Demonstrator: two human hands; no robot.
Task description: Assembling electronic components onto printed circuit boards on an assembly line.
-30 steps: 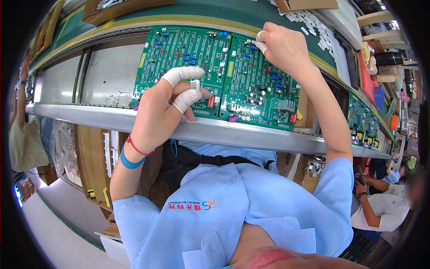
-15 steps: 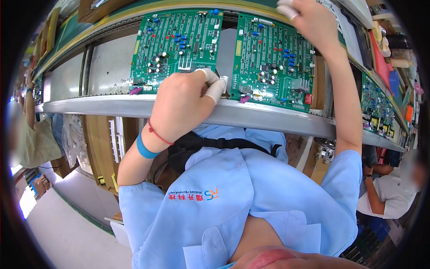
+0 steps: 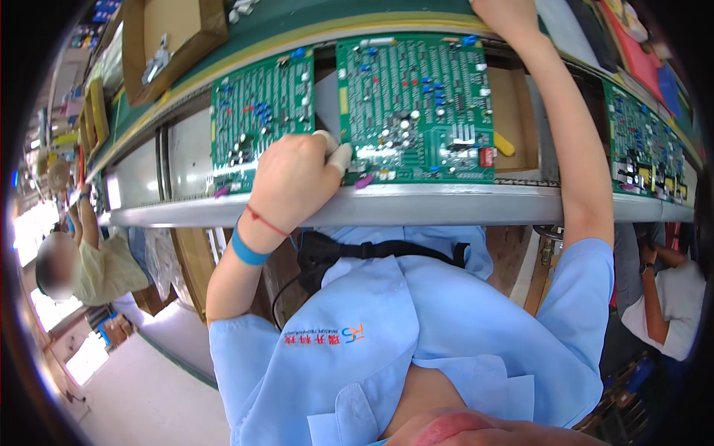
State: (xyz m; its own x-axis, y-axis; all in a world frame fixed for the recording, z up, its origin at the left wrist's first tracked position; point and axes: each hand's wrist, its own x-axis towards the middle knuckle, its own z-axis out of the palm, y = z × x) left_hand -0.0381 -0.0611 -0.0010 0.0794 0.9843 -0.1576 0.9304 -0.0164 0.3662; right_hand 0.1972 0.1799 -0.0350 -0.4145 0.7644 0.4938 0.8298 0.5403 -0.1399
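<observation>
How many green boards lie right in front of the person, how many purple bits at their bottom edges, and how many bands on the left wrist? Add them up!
Green boards: 2
Purple bits: 2
Blue band: 1
Red band: 1
Total: 6

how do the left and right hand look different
The left hand covers a corner of a circuit board; the right hand is partly cut off by the picture's top edge. The left hand's wrist wears a blue band and red cord; the right hand's wrist looks bare. Both have short blue sleeves.
</observation>
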